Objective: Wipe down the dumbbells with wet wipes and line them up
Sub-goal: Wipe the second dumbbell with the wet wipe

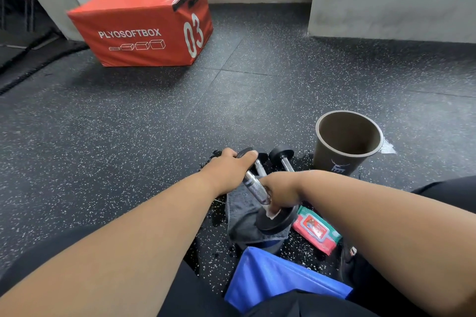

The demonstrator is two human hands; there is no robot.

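A black dumbbell with a chrome handle (255,186) is tilted above a grey towel (243,216) on the floor. My left hand (229,167) grips its far head. My right hand (279,192) presses a white wet wipe (271,213) against the handle's near end, above the near head (277,220). Two more dumbbells lie side by side behind it, one (260,162) mostly hidden, the other (283,157) to its right. A red pack of wet wipes (316,230) lies on the floor at the right.
A brown bin (347,141) stands right of the dumbbells. A red soft plyo box (144,23) sits at the far left. A blue bag (280,275) lies near my legs. The speckled rubber floor is wet around the towel. Grey walls stand behind.
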